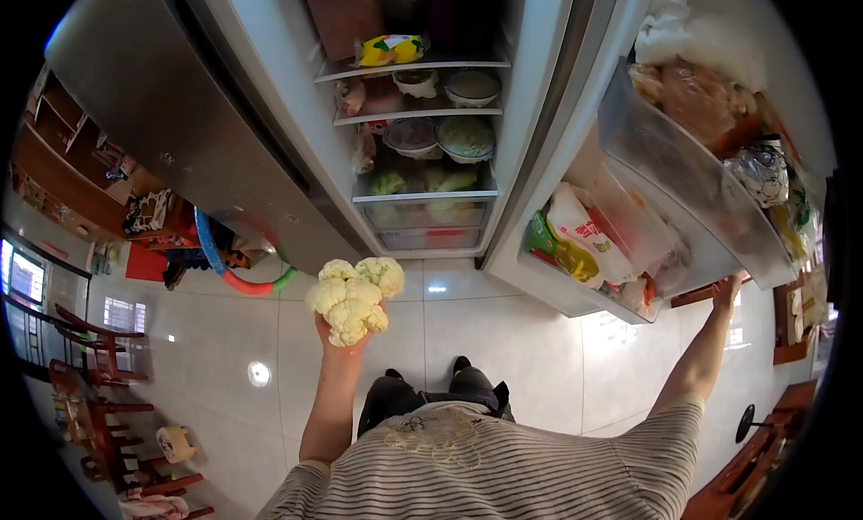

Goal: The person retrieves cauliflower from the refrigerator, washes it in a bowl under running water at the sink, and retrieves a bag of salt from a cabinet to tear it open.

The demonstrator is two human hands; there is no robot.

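A pale cauliflower (349, 300) rests in my left hand (343, 347), whose fingers are mostly hidden beneath the florets. I hold it in front of the open refrigerator (382, 241), above the tiled floor. Out to the right, my right hand (730, 288) is at the outer edge of the open refrigerator door (539, 273), with its fingers closed on it and partly out of sight. Bagged food (584, 232) and other packages fill the bins on that door.
Covered bowls (466, 138) and a yellow packet (392, 50) sit on the refrigerator shelves, above a clear drawer (427, 225). The other door (193, 97) is shut. A coloured hoop (247, 286) leans at left, near wooden chairs (103, 340) and a small stool (175, 444).
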